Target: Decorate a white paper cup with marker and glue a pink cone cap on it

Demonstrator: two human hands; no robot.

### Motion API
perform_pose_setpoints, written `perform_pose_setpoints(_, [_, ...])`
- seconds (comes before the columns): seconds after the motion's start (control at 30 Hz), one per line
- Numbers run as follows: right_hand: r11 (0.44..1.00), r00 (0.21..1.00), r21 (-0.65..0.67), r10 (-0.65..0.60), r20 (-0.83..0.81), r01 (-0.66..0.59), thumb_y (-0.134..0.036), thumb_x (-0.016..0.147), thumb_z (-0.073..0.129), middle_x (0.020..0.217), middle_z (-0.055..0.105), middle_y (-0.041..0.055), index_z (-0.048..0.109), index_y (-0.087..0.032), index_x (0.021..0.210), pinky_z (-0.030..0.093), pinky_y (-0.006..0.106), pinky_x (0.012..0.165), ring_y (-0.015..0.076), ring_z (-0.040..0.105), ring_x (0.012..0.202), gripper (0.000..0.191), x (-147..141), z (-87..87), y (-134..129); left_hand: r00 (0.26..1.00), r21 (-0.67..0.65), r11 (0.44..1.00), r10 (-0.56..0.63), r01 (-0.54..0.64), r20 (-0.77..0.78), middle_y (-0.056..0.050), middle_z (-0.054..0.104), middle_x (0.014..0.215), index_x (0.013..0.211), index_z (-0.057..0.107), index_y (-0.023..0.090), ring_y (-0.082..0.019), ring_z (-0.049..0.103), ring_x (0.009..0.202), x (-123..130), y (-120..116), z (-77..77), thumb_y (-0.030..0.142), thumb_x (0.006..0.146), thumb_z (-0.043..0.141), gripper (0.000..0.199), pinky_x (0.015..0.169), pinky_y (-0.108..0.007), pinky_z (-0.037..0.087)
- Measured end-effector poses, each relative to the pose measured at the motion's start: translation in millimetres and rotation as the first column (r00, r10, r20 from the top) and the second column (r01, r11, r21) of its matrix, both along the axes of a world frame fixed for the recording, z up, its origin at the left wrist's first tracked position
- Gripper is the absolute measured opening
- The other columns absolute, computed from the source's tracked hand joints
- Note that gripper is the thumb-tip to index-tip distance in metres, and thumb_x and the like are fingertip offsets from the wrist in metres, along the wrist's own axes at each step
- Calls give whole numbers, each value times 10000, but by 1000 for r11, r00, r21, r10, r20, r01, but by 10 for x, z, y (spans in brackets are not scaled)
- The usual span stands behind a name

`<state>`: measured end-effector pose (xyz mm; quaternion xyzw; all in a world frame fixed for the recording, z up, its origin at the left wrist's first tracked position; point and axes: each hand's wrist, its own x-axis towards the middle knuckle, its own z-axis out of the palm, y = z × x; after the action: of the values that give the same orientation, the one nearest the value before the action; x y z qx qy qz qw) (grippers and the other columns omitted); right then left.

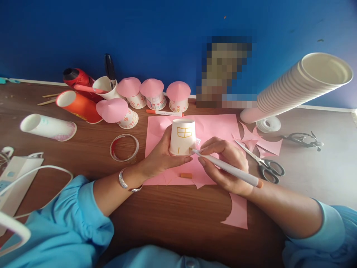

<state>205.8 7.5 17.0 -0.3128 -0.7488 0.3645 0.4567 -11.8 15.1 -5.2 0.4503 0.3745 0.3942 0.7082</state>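
Cradling the white paper cup (pixel 182 144) narrower end up, the left hand (pixel 162 153) wraps its side, thumb beneath the lower edge, over the pink sheet (pixel 220 124) on the counter (pixel 173 216). And the right hand (pixel 230 160) pinches a white marker (pixel 234 170), tip right at the lower part of the wall, below a yellow window-like drawing (pixel 184 132)! Featherlight, this cup, by the look of it: thin card, stiffer along the edges, likely to dent mid-wall under a hard squeeze. Smooth sides could slip, and wet ink might smear. Best grip, then: around the blank side, close to the firm lower rim, well off the drawing.
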Motion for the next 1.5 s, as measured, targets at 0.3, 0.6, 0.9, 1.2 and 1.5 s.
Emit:
perform_pose_setpoints(0.3, [1000,1000,-9,-12,-11,12,-115,965,676,860,712,36,644,-265,1040,570,364,644,196,702,758,170,-7,-22,-4,1000,9,1000,-2,2,-7,-81,703,1328,1419,497,311,-329,672,1292,6,5,0,293,783,935,772,1055,-501,583])
perform_pose_setpoints(0.6, [998,998,-11,-58,19,58,-165,982,692,873,719,24,637,-267,1010,582,339,631,170,707,743,119,-5,-56,-14,1000,7,1000,24,-24,-18,-61,694,1285,1390,520,330,-323,665,1253,-1,13,-69,299,742,957,783,1040,-512,570])
perform_pose_setpoints(0.9, [996,996,-35,-77,38,78,-205,1008,681,871,713,11,608,-283,1004,581,337,631,165,696,739,107,-15,-67,-17,1000,12,1000,15,-15,-8,-45,705,1236,1394,500,335,-284,678,1182,2,17,-76,291,743,960,798,1003,-463,567])
perform_pose_setpoints(1.2, [998,997,-34,-57,54,59,-202,1008,673,834,703,-1,597,-276,978,560,319,606,150,671,690,110,-14,-16,-14,999,-1,1000,19,-19,-28,-46,697,1240,1423,479,331,-279,681,1173,8,12,-43,305,741,960,836,1008,-456,560])
perform_pose_setpoints(1.5, [999,1000,31,-15,10,14,-113,966,663,783,678,-12,600,-261,991,557,306,619,153,682,701,163,-6,7,-9,998,43,999,28,-26,-60,-74,712,1285,1439,495,318,-318,689,1215,-5,27,-79,305,732,962,847,1032,-501,555])
